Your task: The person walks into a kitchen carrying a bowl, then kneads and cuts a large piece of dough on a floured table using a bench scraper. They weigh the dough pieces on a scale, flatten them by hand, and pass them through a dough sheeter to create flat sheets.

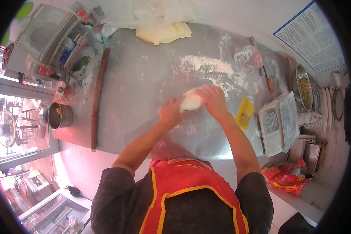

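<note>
A smooth, pale lump of dough (192, 100) lies between both hands at the middle of the metal worktable (128, 87). My left hand (172, 110) grips its left end, with the fingers curled against it. Around the right end, my right hand (213, 99) is closed with its fingers over the top. White flour (206, 64) is spread on the metal just beyond the hands. To the right of my right hand lies a yellow plastic dough scraper (244, 112). A larger slab of yellowish dough (166, 32) rests at the far edge, partly under clear plastic sheeting.
A long wooden rolling pin (100, 99) lies at the left, beside a metal pot (60, 115). At the right are a floury scale (278, 124), a wooden-handled tool (269, 83), a rounded floury item (248, 57) and a metal bowl of filling (304, 87). A machine (46, 35) stands far left.
</note>
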Demonstrator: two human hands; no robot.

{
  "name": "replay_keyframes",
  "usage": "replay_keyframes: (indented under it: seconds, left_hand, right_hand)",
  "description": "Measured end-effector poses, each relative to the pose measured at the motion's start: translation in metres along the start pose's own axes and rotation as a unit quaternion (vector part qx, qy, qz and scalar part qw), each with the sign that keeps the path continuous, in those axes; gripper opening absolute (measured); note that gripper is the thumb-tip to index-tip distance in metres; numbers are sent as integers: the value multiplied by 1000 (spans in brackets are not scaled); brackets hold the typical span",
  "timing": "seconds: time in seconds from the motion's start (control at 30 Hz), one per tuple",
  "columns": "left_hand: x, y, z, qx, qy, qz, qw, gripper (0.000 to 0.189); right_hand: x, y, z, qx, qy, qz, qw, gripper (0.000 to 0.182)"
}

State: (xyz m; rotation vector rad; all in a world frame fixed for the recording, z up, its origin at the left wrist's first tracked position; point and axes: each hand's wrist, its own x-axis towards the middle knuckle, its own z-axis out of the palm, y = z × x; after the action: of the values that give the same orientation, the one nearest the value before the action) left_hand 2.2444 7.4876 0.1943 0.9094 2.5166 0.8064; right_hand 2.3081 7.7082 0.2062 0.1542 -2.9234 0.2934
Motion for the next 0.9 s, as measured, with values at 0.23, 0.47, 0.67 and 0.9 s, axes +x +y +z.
replay_keyframes:
  seconds: [0.23,0.47,0.67,0.9]
  left_hand:
    - [-29,-33,35,0,181,34,983,68]
    - [-31,-12,39,-56,161,-134,976,62]
    - [-8,27,61,7,171,-149,974,54]
    - [-69,42,87,1,231,-94,968,60]
  right_hand:
    - [-156,86,-12,37,23,491,870,98]
    - [-167,80,4,76,21,610,788,118]
    - [-200,130,26,458,168,451,747,71]
    - [-151,53,-87,259,7,290,921,36]
